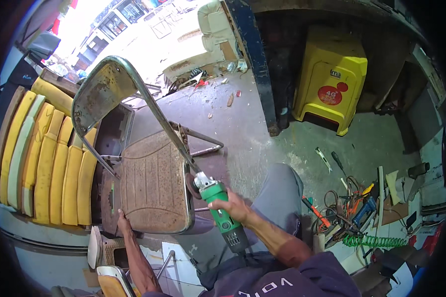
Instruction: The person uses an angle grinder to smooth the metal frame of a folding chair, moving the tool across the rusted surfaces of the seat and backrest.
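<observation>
A rusty metal folding chair (153, 183) stands before me, its bent tube frame rising to a worn backrest (104, 89). My left hand (125, 222) grips the near left edge of its seat. A green angle grinder (218, 198) with a silver head is in my right hand (237, 208), fingers wrapped round its body. The grinder's dark disc (192, 186) is at the right edge of the seat, by the frame tube; whether it touches the metal I cannot tell. My knee (277, 190) is bent to the right of the grinder.
Several yellow foam cushions (59, 168) stand stacked at the left. A yellow plastic stool (332, 79) sits under a dark bench at the far right. Tools and cables (347, 208) lie on the floor at right, with a green coiled hose (376, 241). Debris lies around a pale torn armchair (210, 29).
</observation>
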### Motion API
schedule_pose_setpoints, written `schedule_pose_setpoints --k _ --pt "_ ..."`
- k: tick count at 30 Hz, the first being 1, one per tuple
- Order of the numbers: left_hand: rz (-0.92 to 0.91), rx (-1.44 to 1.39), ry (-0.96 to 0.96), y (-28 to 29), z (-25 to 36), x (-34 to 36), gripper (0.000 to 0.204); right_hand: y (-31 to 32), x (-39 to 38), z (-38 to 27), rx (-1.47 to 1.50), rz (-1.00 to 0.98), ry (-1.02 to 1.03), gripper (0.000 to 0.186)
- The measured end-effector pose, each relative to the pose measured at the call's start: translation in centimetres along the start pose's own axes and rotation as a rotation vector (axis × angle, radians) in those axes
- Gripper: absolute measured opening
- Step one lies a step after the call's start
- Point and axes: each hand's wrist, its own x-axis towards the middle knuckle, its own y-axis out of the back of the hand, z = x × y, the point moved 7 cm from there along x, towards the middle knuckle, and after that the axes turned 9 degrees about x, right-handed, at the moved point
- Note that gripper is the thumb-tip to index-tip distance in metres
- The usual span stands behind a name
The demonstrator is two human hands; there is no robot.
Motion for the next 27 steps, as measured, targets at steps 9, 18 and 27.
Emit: schedule_pose_setpoints --k 9,18,27 --pt "0.001 0.046 -0.003 0.5 -0.6 0.4 0.063 -1.0 0.9 -0.9 0.024 -0.076 0.025 0.045" --pt "0.010 -0.034 0.044 3.4 -4.3 2.4 0.068 -2.6 1.9 -0.9 0.102 -0.064 0.024 0.035" --pt "0.051 0.040 0.108 0.1 0.3 -1.7 0.065 0.7 -2.7 2.2 -0.192 0.047 0.013 0.050"
